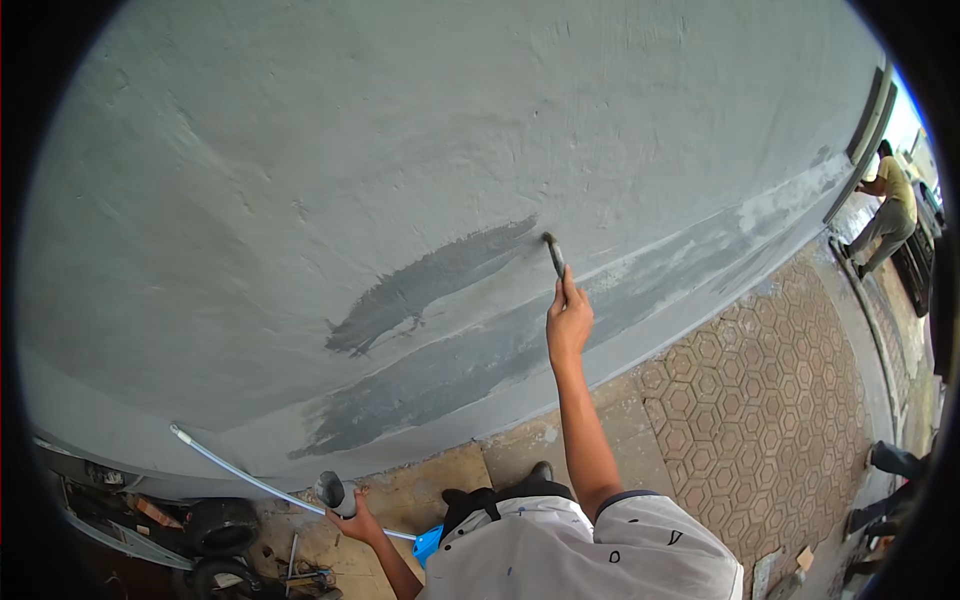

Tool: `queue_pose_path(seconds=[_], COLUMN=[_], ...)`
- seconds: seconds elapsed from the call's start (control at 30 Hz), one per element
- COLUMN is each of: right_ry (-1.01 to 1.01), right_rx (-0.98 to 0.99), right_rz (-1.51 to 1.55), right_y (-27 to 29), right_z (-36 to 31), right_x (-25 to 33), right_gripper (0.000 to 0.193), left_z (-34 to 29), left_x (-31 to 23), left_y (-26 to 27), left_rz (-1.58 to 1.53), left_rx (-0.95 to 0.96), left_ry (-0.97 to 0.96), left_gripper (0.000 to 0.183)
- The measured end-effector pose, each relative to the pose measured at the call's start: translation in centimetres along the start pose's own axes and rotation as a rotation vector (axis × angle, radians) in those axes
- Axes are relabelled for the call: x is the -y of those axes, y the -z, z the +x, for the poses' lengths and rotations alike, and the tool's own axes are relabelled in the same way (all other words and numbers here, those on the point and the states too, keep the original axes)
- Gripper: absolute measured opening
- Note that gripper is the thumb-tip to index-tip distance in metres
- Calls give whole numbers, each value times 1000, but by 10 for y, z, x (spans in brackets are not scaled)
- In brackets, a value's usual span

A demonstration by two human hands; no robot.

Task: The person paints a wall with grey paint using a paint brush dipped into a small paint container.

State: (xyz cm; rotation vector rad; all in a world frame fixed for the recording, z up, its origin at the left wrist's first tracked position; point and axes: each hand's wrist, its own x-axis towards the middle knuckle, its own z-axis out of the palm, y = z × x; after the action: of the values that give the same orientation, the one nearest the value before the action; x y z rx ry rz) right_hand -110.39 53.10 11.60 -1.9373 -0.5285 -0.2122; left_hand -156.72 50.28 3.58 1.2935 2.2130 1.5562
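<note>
My right hand (pixel 569 325) grips a paintbrush (pixel 557 260) by its handle, with the arm stretched up. The dark bristles touch or nearly touch the grey wall (pixel 420 130), just right of a patch of darker wet paint (pixel 435 278). Low at the left, my left hand (pixel 358 523) is closed around a grey cup (pixel 347 500). The cup's mouth faces up, and its contents are hard to make out. Below the patch, a long mottled dark-grey band (pixel 440 375) runs along the wall.
A pale pole or hose (pixel 245 477) passes by my left hand toward a blue object (pixel 428 545). Tyres (pixel 222 527) and clutter lie at lower left. Hexagonal paving (pixel 765 400) spreads to the right. A person in yellow (pixel 895 195) works farther off; another person's legs (pixel 890 490) show lower right.
</note>
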Motion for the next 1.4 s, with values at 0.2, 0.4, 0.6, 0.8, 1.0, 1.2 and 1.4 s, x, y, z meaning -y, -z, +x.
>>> queue_pose_path(seconds=[0.2,0.4,0.6,0.8,1.0,1.2,1.4], right_ry=[-26,131,62,52,193,-36,-274], right_rx=[99,461,11,232,405,-38,211], right_rz=[-3,37,-52,5,69,18,343], right_y=[-21,-37,4,-31,-33,0,-30], right_z=[-29,-84,2,-56,-74,4,-34], right_x=[17,49,6,31,33,-7,18], right_gripper=[29,28,27,30,28,29,34], left_z=[-6,-4,0,-9,-14,-11,-7], left_x=[12,-25,8,11,9,29,2], left_y=[-4,-15,0,4,6,4,-9], left_rz=[44,-56,-24,14,-63,-24,-53], left_rx=[26,97,31,58,37,56,118], left_ry=[-2,17,5,0,11,35,29], left_gripper=[64,66,65,65,66,65,66])
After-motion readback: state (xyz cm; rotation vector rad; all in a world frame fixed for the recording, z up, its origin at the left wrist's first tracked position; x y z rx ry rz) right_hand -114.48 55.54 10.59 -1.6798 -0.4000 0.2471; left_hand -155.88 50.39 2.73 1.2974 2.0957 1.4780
